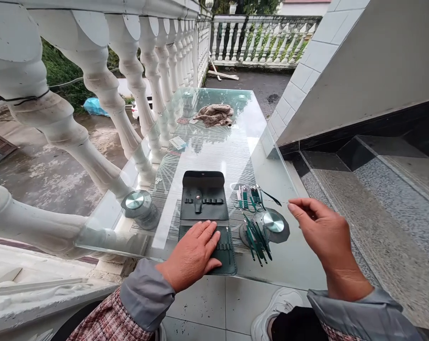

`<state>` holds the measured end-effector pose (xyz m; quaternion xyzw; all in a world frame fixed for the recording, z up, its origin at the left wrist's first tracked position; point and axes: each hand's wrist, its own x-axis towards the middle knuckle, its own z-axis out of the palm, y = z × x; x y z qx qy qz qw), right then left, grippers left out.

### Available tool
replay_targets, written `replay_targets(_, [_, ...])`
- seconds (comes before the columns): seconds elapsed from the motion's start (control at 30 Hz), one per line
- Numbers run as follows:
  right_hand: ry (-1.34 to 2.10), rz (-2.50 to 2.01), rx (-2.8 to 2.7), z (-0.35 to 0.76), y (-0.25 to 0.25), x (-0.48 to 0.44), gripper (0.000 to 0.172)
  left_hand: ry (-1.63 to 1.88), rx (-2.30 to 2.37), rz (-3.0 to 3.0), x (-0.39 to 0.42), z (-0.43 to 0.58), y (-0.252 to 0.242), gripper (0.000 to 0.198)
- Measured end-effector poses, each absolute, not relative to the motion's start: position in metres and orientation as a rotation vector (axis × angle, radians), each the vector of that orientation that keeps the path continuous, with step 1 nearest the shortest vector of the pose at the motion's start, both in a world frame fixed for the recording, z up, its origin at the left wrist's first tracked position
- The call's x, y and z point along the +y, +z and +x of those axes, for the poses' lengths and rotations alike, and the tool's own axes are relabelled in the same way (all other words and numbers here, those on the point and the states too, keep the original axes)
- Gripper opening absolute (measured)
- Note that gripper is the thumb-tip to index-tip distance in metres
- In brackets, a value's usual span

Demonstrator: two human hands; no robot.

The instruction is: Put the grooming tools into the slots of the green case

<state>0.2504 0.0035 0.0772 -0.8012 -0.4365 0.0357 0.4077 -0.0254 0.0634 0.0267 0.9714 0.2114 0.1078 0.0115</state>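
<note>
A dark green manicure case (pixel 203 213) lies unfolded on the glass table, with its black flap at the far end. My left hand (pixel 195 253) rests flat on the near half, fingers stretched out and partly covering its elastic loops. One slim tool (pixel 229 244) sits along that half's right side. To the right of the case are several nail clippers (pixel 250 196) and small scissors (pixel 255 207). Closer to me lies a loose bunch of slim green tools (pixel 257 239). My right hand (pixel 323 232) hovers right of them, thumb and forefinger together, nothing visible between them.
The glass table (pixel 288 270) has round metal-capped supports (pixel 274 220). Toward its far end lie a crumpled brown cloth (pixel 214 115) and a small light-blue packet (pixel 177 143). A white balustrade (pixel 129 76) runs along the left; stone steps (pixel 388 199) rise at right.
</note>
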Motion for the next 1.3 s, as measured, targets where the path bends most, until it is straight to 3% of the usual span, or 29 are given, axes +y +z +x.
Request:
replay_targets(0.43, [0.189, -2.204, -1.641, 0.261, 0.045, -0.011, 0.017, 0.356, 0.646, 3.064, 0.067, -0.021, 0.029, 0.059])
replay_targets(1.3, [0.350, -2.097, -1.752, 0.240, 0.048, -0.004, 0.013, 0.337, 0.660, 3.133, 0.064, -0.021, 0.030, 0.058])
